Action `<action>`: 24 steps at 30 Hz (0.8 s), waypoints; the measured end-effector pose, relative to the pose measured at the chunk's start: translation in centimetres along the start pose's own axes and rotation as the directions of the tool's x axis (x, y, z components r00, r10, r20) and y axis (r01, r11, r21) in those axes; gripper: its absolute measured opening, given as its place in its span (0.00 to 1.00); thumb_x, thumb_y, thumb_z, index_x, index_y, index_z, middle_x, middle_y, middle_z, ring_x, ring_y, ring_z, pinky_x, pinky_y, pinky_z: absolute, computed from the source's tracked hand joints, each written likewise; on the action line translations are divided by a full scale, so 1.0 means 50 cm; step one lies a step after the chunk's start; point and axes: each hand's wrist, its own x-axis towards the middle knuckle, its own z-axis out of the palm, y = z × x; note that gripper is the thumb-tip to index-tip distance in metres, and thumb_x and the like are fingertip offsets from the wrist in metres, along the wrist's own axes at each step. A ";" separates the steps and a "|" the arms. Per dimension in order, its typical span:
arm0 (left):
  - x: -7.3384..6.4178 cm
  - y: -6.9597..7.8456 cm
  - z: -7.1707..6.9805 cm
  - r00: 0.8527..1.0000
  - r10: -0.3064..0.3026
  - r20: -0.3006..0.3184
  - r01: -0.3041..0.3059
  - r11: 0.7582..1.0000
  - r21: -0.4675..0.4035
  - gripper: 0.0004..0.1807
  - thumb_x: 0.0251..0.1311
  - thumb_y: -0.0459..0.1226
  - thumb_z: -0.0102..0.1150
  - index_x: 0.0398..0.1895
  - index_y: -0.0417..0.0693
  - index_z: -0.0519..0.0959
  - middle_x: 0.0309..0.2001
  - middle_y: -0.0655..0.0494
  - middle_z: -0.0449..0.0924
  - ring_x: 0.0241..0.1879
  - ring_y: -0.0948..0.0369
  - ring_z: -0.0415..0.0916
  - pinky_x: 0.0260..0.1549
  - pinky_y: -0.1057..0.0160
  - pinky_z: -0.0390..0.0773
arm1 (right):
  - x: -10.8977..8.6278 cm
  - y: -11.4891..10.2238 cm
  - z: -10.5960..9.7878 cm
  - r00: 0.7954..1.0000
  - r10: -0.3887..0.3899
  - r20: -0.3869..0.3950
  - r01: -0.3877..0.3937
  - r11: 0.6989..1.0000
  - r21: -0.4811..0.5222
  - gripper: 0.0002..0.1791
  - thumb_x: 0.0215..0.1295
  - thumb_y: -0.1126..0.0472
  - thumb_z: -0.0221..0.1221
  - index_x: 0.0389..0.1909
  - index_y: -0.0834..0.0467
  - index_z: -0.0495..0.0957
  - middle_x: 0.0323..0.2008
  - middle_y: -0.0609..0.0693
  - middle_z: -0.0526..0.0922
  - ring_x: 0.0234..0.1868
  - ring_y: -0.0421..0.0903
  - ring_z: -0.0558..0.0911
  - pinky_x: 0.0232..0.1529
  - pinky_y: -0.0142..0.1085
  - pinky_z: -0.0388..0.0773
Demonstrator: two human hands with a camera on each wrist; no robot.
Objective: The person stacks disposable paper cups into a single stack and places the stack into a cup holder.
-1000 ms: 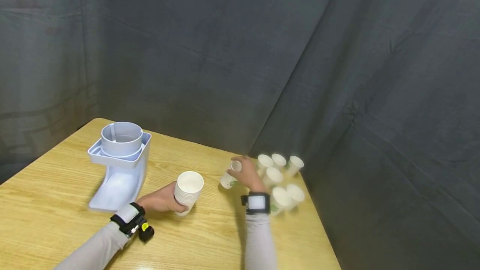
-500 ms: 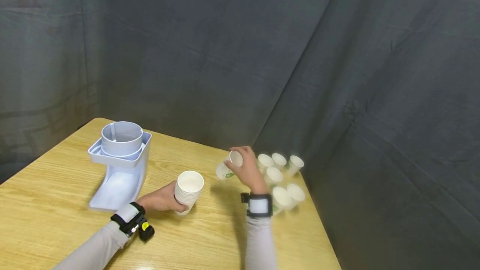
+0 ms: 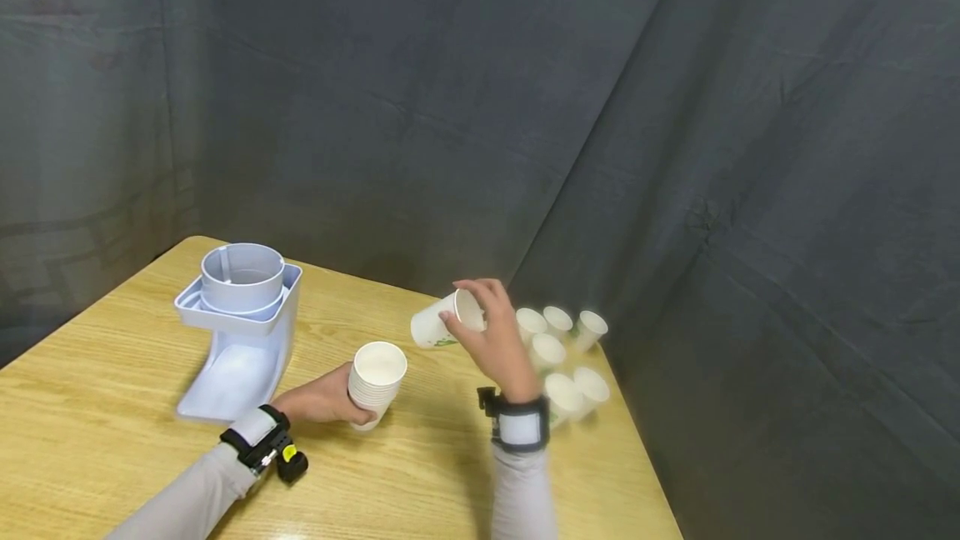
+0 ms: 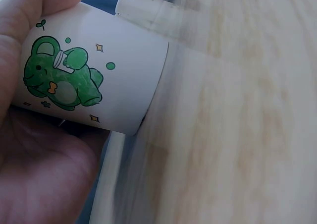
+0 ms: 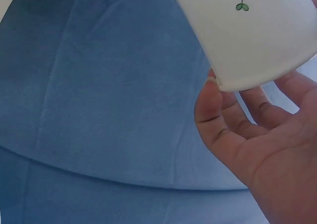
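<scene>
A stack of nested white paper cups (image 3: pixel 378 373) stands in the grip of my left hand (image 3: pixel 322 398), its fingers and thumb wrapped round the lower part. The left wrist view shows a green cartoon bear printed on the lowest cup (image 4: pixel 119 80). Raised above the table, my right hand (image 3: pixel 498 348) pinches a single paper cup (image 3: pixel 435 323) by its rim. That cup is tilted, its mouth toward my right palm and its base pointing left toward the stack. In the right wrist view the thumb and fingers hold the rim of this cup (image 5: pixel 247 40).
Several loose paper cups (image 3: pixel 564 397) stand upright at the table's right side, partly blurred. On the left is a pale lavender plastic holder (image 3: pixel 236 377) with a round cylinder (image 3: pixel 243 294) on top. A dark curtain (image 3: pixel 375 107) hangs behind the wooden table (image 3: pixel 360 490).
My right hand has lifted the single cup off the table and tipped it further, swinging its base left toward the stack. The left hand and its stack have stayed put.
</scene>
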 end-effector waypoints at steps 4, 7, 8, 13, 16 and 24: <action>0.000 -0.004 0.000 1.000 0.007 0.004 -0.007 1.000 0.002 0.41 0.49 0.32 0.73 0.66 0.33 0.64 0.55 0.45 0.78 0.54 0.59 0.75 0.57 0.63 0.71 | -0.002 -0.017 0.005 0.999 -0.022 0.023 0.022 1.000 0.007 0.24 0.61 0.54 0.71 0.58 0.52 0.80 0.52 0.49 0.76 0.50 0.45 0.76 0.45 0.39 0.77; 0.001 -0.004 0.000 1.000 0.002 0.006 -0.002 1.000 -0.001 0.41 0.49 0.33 0.73 0.66 0.33 0.64 0.56 0.45 0.77 0.53 0.59 0.75 0.57 0.63 0.71 | -0.003 -0.027 0.010 0.998 -0.043 0.054 0.042 0.999 0.018 0.24 0.61 0.53 0.71 0.57 0.52 0.80 0.52 0.49 0.77 0.47 0.44 0.77 0.41 0.36 0.77; 0.001 -0.003 0.000 1.000 0.001 0.008 -0.001 1.000 -0.002 0.41 0.49 0.33 0.73 0.67 0.33 0.64 0.56 0.44 0.77 0.53 0.59 0.75 0.57 0.64 0.71 | -0.004 -0.029 0.013 0.997 -0.051 0.066 0.050 0.998 0.025 0.23 0.61 0.54 0.71 0.57 0.52 0.80 0.52 0.49 0.76 0.46 0.44 0.77 0.41 0.35 0.78; 0.000 0.001 -0.002 1.000 -0.006 0.014 0.007 1.000 -0.008 0.41 0.50 0.33 0.73 0.66 0.34 0.64 0.55 0.42 0.76 0.53 0.55 0.75 0.55 0.64 0.73 | -0.004 -0.038 0.028 0.987 -0.087 0.132 0.083 0.996 0.037 0.23 0.61 0.54 0.71 0.57 0.53 0.80 0.51 0.48 0.76 0.48 0.44 0.78 0.42 0.34 0.79; 0.000 0.002 -0.002 1.000 -0.006 0.016 0.006 1.000 -0.008 0.40 0.50 0.32 0.73 0.65 0.33 0.64 0.55 0.42 0.77 0.53 0.53 0.75 0.55 0.64 0.74 | -0.003 -0.040 0.038 0.979 -0.110 0.174 0.107 0.994 0.029 0.24 0.61 0.55 0.71 0.57 0.54 0.80 0.51 0.49 0.76 0.49 0.45 0.78 0.42 0.34 0.80; 0.001 0.000 -0.002 1.000 -0.012 0.018 0.012 1.000 -0.003 0.41 0.50 0.33 0.73 0.66 0.34 0.63 0.55 0.42 0.77 0.54 0.52 0.75 0.55 0.63 0.73 | -0.003 -0.044 0.045 0.969 -0.122 0.215 0.125 0.992 0.000 0.25 0.61 0.54 0.71 0.59 0.54 0.80 0.52 0.50 0.77 0.50 0.47 0.77 0.41 0.37 0.81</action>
